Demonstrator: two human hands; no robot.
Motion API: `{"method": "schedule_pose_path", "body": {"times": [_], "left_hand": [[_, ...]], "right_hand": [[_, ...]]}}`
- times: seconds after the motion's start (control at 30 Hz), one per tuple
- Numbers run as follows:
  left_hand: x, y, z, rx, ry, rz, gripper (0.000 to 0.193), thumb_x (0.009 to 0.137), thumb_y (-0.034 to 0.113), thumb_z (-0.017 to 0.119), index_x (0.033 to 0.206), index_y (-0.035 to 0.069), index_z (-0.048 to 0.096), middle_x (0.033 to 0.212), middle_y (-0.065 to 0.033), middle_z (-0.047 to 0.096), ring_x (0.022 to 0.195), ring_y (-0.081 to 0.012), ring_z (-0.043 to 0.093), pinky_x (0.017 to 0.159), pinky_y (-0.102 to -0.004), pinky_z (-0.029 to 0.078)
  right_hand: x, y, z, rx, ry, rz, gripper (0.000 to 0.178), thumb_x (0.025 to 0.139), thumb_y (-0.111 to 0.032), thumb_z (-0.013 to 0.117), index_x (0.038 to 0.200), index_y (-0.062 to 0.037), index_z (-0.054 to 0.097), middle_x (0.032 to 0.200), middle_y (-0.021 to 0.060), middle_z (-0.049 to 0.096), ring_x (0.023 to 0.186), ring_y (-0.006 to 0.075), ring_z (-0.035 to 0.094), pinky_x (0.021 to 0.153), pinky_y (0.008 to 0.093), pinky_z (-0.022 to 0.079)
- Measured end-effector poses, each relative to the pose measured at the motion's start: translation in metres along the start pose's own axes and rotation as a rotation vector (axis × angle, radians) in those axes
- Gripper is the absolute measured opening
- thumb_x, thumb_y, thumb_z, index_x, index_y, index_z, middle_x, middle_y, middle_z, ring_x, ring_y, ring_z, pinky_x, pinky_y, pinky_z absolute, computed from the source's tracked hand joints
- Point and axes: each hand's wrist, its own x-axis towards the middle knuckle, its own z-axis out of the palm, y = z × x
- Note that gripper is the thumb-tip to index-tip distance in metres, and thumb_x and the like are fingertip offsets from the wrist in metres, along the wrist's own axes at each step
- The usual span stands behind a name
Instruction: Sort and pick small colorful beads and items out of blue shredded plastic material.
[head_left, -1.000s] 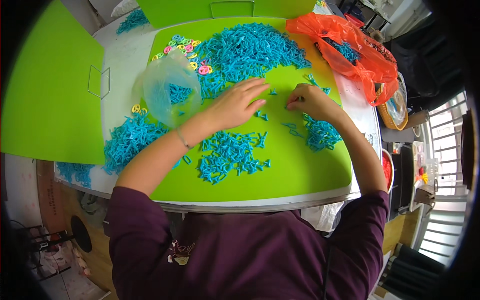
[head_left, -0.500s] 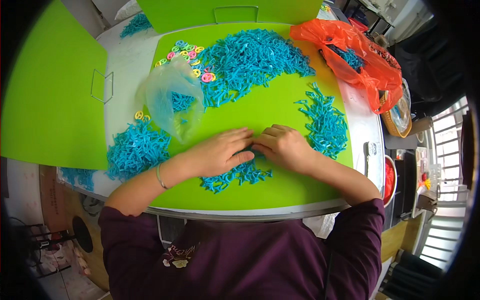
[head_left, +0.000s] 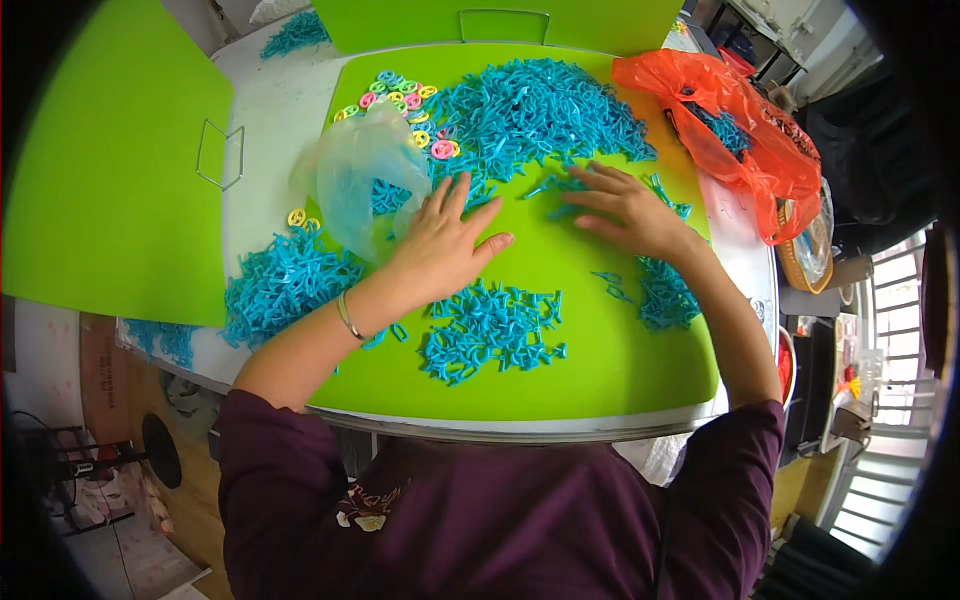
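My left hand (head_left: 447, 238) is open, fingers spread, at the near edge of a large heap of small blue plastic pieces (head_left: 545, 115) and beside a clear plastic bag (head_left: 360, 180). My right hand (head_left: 630, 210) is open too, over the right side of the green board (head_left: 600, 380), with a few loose blue pieces by its fingertips, blurred. Closer to me lies a small spread pile of blue pieces (head_left: 490, 330). Another pile of blue pieces (head_left: 668, 295) is partly hidden under my right forearm. Neither hand grips anything I can see.
Coloured plastic rings (head_left: 412, 100) lie at the far left of the board. A blue heap (head_left: 290, 285) sits at the left edge. An orange-red plastic bag (head_left: 745, 150) holds more pieces at the far right. Green panels with wire handles (head_left: 220, 155) stand left and behind.
Both hands have moved apart and away from me, off the near pile, which now shows fully. The fingers have spread. The whole view has shifted slightly, so the board appears further right.
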Motion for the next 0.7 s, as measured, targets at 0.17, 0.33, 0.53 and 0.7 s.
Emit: {"method": "schedule_pose_path", "body": {"times": [0.17, 0.33, 0.53, 0.7], "left_hand": [[0.010, 0.020, 0.010, 0.086, -0.057, 0.012, 0.067, 0.099, 0.056, 0.039, 0.145, 0.007, 0.044, 0.152, -0.0306, 0.028, 0.141, -0.0474, 0.028, 0.113, -0.0630, 0.021], [0.012, 0.037, 0.009, -0.172, -0.109, 0.157, 0.062, 0.098, 0.052, 0.046, 0.139, 0.006, 0.051, 0.151, -0.0286, 0.034, 0.140, -0.0466, 0.032, 0.115, -0.0603, 0.020], [0.040, 0.039, 0.014, -0.447, -0.130, 0.274, 0.048, 0.095, 0.045, 0.057, 0.123, 0.006, 0.065, 0.143, -0.0287, 0.045, 0.135, -0.0421, 0.041, 0.114, -0.0485, 0.032], [0.047, 0.029, 0.012, -0.563, 0.029, 0.354, 0.034, 0.093, 0.031, 0.064, 0.116, 0.007, 0.069, 0.134, -0.0241, 0.055, 0.126, -0.0375, 0.052, 0.105, -0.0417, 0.044]], "right_hand": [[-0.039, 0.006, -0.016, 0.173, 0.218, 0.248, 0.024, 0.091, -0.017, 0.067, 0.113, -0.0088, 0.071, 0.131, 0.0161, 0.059, 0.121, 0.0356, 0.056, 0.101, 0.0427, 0.046], [-0.037, -0.008, -0.006, 0.191, 0.284, 0.424, 0.022, 0.089, -0.010, 0.068, 0.110, -0.0062, 0.071, 0.110, 0.0147, 0.065, 0.100, 0.0334, 0.063, 0.089, 0.0407, 0.050], [-0.009, -0.022, 0.005, 0.004, 0.292, 0.186, 0.032, 0.081, -0.009, 0.072, 0.113, -0.0093, 0.070, 0.110, 0.0129, 0.065, 0.107, 0.0332, 0.059, 0.090, 0.0431, 0.049], [-0.043, 0.002, -0.005, -0.089, 0.199, 0.157, 0.034, 0.079, -0.006, 0.071, 0.111, -0.0124, 0.072, 0.118, 0.0131, 0.063, 0.111, 0.0333, 0.058, 0.092, 0.0444, 0.048]]}}
